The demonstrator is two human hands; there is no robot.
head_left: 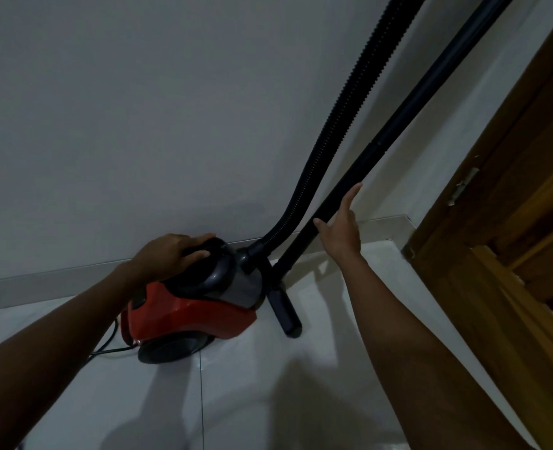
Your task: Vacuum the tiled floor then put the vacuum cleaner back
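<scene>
Here, pale glossy floor tiles [252, 378] are filling the lower part of the view, with a thin grout line running up the middle and soft shadows lying across them. A plain white wall [138, 108] is rising behind, edged at its foot by a low pale skirting [41, 284]. At the right, a brown wooden door frame [508, 228] is standing, chipped in places.

The vacuum cleaner [190, 306] is sitting on the tiles close against the skirting, near the corner by the door frame. Its red and grey body is lying with its long axis slanting from lower left to upper right, the hose end pointing toward the wall and the corner. A dark power cord [108, 344] is trailing from its rear at the left. The ribbed black hose [343, 125] is climbing steeply from the front of the body and leaving the top of the view. Just beside it, the black wand [408, 108] is leaning almost parallel, its long axis running from the floor head [284, 311] on the tiles up toward the upper right.

The left hand [171, 254] is resting on top of the body, fingers curled over the dark handle. The right hand [341, 225] is spread flat, fingers extended and thumb apart, touching the side of the wand without closing around it.
</scene>
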